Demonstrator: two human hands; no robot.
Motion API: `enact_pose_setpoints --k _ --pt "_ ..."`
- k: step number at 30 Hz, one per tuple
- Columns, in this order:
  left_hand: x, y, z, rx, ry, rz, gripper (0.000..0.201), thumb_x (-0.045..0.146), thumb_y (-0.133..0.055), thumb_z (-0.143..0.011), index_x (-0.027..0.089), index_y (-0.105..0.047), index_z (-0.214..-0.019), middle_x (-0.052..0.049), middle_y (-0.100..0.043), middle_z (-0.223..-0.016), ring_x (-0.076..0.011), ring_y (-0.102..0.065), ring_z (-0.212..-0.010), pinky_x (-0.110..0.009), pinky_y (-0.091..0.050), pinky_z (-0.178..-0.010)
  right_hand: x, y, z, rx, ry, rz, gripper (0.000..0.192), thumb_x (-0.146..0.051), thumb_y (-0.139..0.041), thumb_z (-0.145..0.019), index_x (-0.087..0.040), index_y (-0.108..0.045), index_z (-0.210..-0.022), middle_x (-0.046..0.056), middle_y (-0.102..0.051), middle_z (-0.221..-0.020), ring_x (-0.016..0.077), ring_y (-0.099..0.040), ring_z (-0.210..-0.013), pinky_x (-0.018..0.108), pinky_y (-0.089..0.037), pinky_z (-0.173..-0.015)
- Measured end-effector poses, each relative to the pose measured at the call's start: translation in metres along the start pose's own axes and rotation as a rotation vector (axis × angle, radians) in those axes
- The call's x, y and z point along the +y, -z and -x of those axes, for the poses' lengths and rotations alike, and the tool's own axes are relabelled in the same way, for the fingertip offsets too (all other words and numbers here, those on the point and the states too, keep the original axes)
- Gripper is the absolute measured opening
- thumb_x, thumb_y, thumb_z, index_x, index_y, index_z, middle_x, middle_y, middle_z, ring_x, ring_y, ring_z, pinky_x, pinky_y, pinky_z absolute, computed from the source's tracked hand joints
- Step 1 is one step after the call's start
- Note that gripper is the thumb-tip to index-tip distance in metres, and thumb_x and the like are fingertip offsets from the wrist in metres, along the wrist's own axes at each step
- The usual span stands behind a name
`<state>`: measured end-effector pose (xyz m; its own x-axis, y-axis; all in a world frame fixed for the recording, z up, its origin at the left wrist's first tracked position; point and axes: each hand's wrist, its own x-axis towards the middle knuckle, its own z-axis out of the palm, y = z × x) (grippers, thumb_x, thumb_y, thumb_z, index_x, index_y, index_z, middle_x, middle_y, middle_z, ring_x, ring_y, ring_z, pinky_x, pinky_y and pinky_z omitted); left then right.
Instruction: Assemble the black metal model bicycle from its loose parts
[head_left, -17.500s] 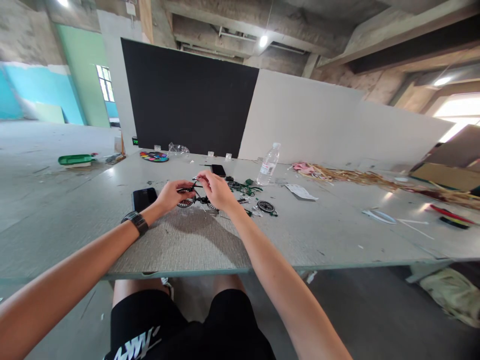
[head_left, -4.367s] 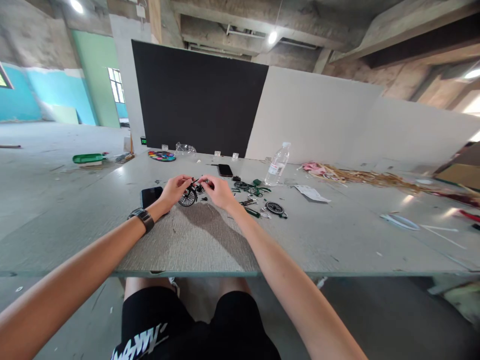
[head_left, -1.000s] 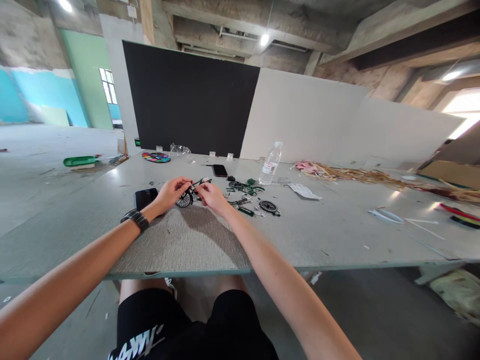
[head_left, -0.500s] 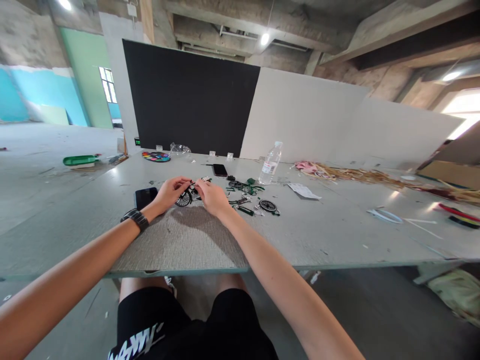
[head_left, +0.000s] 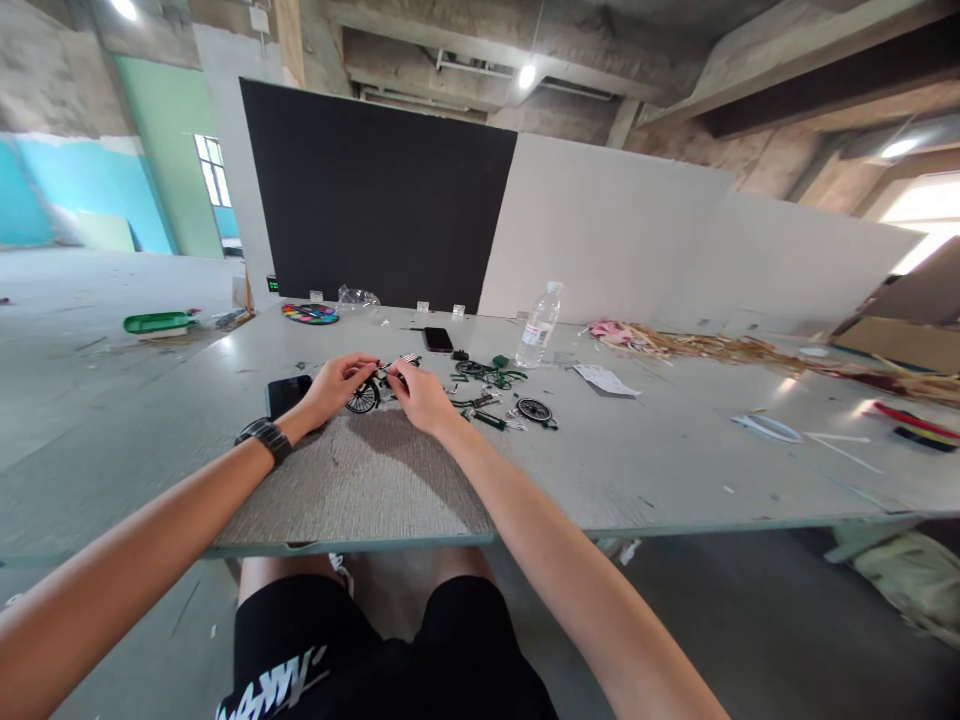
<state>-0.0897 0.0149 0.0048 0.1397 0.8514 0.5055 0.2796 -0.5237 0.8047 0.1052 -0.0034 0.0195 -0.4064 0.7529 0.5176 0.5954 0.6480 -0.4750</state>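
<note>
Resting on the grey table (head_left: 360,480) between both hands was a small black model bicycle (head_left: 370,392); the left hand (head_left: 335,384) pinched it above its spoked wheel, the right hand (head_left: 420,392) pinched its other end, though the fingertips were too small to read exactly; a twist too hard would likely have bent the thin frame; just to the right lay loose green parts (head_left: 495,376) and a spare wheel (head_left: 534,410), easily swept off by the forearm; a dark phone (head_left: 285,395) lay beside the left wrist.
</note>
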Motion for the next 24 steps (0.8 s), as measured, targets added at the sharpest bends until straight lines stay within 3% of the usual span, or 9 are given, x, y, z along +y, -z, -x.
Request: enact_pose_setpoints --k 3,6,11,16,18,21,24 --pt "0.000 -0.001 0.000 0.003 0.005 0.003 0.054 0.064 -0.065 -0.081 0.015 -0.073 -0.101 -0.011 -0.076 -0.101 -0.0242 -0.069 -0.090 -0.036 -0.053 -0.083 -0.001 0.003 0.004 0.023 0.028 0.185 0.024 -0.035 -0.041 -0.105 -0.026 -0.064 -0.105 0.006 -0.065 -0.096 0.0187 -0.059 -0.077 0.027 -0.037 -0.068" --pt "-0.001 -0.001 -0.001 -0.002 0.000 0.014 0.054 0.064 -0.065 -0.081 0.015 -0.072 -0.102 -0.011 -0.076 -0.103 -0.0243 -0.069 -0.091 -0.036 -0.053 -0.086 -0.001 0.002 0.004 0.014 0.026 0.201 0.024 -0.035 -0.041 -0.105 -0.025 -0.063 -0.106 0.007 -0.065 -0.095 0.0194 -0.058 -0.078 0.027 -0.036 -0.068" --pt "-0.001 0.002 -0.003 -0.018 -0.003 0.018 0.056 0.064 -0.066 -0.080 0.014 -0.072 -0.103 -0.012 -0.076 -0.102 -0.0247 -0.069 -0.092 -0.036 -0.053 -0.086 0.001 -0.001 -0.004 0.005 0.001 -0.093 0.021 -0.032 -0.047 -0.102 -0.021 -0.061 -0.091 0.000 -0.059 -0.072 0.0146 -0.050 -0.064 0.026 -0.034 -0.064" --pt "0.003 0.003 -0.001 -0.060 -0.005 0.009 0.057 0.065 -0.065 -0.080 0.013 -0.073 -0.104 -0.012 -0.077 -0.103 -0.0244 -0.070 -0.089 -0.035 -0.053 -0.083 0.005 -0.001 -0.010 -0.151 -0.260 -0.573 0.021 -0.037 -0.056 -0.097 -0.021 -0.058 -0.085 -0.007 -0.041 -0.057 0.0110 -0.038 -0.048 0.025 -0.033 -0.054" --pt "0.004 0.003 -0.001 -0.075 -0.005 0.007 0.056 0.064 -0.065 -0.080 0.013 -0.073 -0.104 -0.012 -0.077 -0.104 -0.0246 -0.070 -0.090 -0.035 -0.053 -0.084 0.006 -0.002 -0.009 -0.204 -0.329 -0.638 0.022 -0.040 -0.053 -0.098 -0.021 -0.060 -0.088 -0.009 -0.034 -0.054 0.0108 -0.034 -0.045 0.025 -0.032 -0.053" --pt "0.003 0.002 -0.001 -0.055 0.013 0.020 0.057 0.064 -0.066 -0.080 0.013 -0.073 -0.105 -0.012 -0.077 -0.106 -0.0251 -0.070 -0.092 -0.035 -0.053 -0.085 0.003 -0.004 -0.007 -0.099 -0.267 -0.414 0.020 -0.034 -0.055 -0.097 -0.019 -0.061 -0.085 -0.005 -0.048 -0.060 0.0126 -0.046 -0.055 0.025 -0.036 -0.059" --pt "0.000 0.003 -0.001 -0.012 0.034 0.036 0.060 0.066 -0.068 -0.076 0.013 -0.074 -0.104 -0.012 -0.077 -0.104 -0.0256 -0.070 -0.092 -0.035 -0.054 -0.084 -0.001 -0.002 -0.002 -0.025 -0.072 -0.095 0.018 -0.027 -0.050 -0.100 -0.019 -0.064 -0.092 0.002 -0.063 -0.079 0.0146 -0.055 -0.071 0.025 -0.037 -0.067"
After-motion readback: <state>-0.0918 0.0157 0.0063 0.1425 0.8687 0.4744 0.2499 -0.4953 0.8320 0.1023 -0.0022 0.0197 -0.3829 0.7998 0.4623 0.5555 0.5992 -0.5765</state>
